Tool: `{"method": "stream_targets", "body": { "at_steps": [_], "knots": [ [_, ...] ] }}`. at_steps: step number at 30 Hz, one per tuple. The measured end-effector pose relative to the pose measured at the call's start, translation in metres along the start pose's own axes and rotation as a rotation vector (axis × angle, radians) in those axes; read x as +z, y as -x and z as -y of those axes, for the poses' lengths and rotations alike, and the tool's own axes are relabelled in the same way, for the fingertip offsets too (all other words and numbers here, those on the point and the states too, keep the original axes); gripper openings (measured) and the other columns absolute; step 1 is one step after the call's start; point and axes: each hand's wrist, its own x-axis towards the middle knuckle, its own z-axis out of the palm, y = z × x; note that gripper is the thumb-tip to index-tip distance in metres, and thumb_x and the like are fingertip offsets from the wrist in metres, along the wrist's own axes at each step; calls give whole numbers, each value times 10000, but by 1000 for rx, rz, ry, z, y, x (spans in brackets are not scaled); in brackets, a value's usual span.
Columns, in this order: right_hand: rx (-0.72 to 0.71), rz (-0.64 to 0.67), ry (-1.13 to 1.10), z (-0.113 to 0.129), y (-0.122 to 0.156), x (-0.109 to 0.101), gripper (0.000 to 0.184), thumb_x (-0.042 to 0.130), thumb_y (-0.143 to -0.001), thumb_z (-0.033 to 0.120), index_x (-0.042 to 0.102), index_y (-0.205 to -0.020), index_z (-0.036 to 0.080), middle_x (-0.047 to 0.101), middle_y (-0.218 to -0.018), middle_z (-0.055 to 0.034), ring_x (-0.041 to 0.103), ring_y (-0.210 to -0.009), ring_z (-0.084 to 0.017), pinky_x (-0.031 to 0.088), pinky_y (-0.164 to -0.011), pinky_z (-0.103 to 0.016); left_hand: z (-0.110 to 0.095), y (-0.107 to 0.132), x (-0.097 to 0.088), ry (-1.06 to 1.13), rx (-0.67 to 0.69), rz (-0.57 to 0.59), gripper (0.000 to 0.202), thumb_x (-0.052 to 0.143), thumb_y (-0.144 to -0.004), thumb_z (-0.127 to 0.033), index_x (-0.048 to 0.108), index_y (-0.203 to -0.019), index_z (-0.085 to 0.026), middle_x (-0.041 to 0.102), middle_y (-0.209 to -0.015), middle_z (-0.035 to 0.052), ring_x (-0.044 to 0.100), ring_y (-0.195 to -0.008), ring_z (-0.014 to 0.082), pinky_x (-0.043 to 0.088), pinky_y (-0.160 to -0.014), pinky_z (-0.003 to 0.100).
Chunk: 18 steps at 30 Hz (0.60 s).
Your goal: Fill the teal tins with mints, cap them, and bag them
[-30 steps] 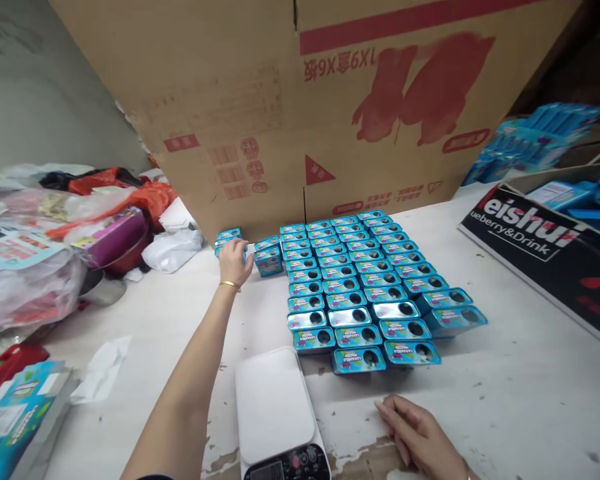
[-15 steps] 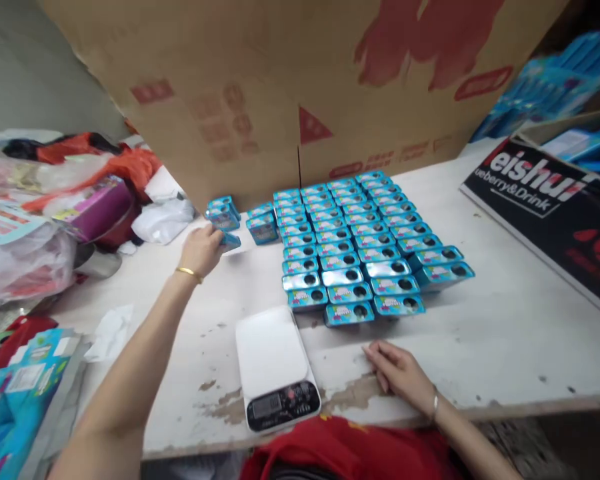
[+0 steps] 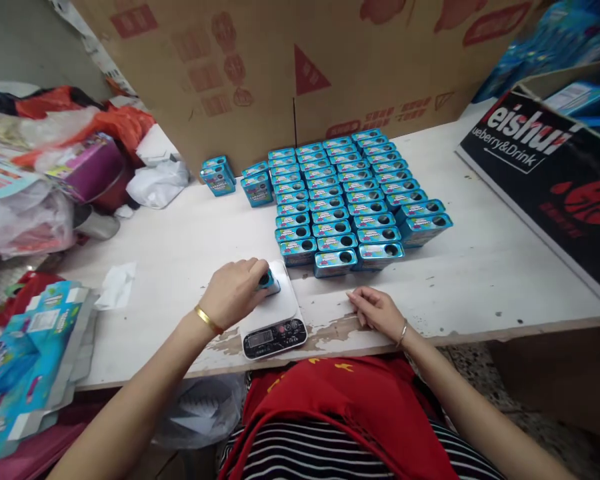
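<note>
My left hand (image 3: 233, 292) is closed round a small blue tin (image 3: 269, 281) and holds it on the white plate of a digital scale (image 3: 274, 313) at the table's front edge. My right hand (image 3: 377, 311) lies flat on the table just right of the scale, fingers stretched out and holding nothing. Behind both hands several rows of identical blue tins (image 3: 350, 197) stand packed together. Two more stacks of blue tins (image 3: 219, 175) stand apart at the left of that block.
A large cardboard box (image 3: 300, 73) walls off the back of the white table (image 3: 480, 280). Plastic bags and packaging (image 3: 55, 167) pile up at left, flat blue cartons (image 3: 25, 353) at the front left. A black printed box (image 3: 555, 180) sits at right.
My left hand took a tin from the far left stacks, drew it back toward me and set it on the scale. The view tilted down. My right hand stayed flat.
</note>
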Motion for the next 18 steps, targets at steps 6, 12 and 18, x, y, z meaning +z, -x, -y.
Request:
{"method": "stream_targets", "body": {
  "at_steps": [6,12,18],
  "knots": [
    [-33,-22,2,1,4,-2,477,596,-758,654,502,-660,196,490,-381,48,335,-296,-64,250,-321,-188,24,40,-13,248,-155,-381,366,545,-868,-532,561,-1027,-203,645,-997,60,619,-925,217,501,-826,366],
    [-18,-2,-10,2,5,-3,471,618,-748,645,501,-659,197,498,-382,47,331,-285,-59,250,-322,-192,32,99,33,471,-543,-625,253,590,-860,-439,605,-925,-195,666,-882,20,636,-801,159,534,-779,310],
    [-8,-10,18,1,4,-4,467,618,-756,639,513,-667,192,508,-387,42,339,-286,-59,238,-321,-190,15,123,85,670,-691,-680,323,616,-842,-423,595,-1055,-181,663,-913,39,648,-835,166,549,-798,326]
  ]
}}
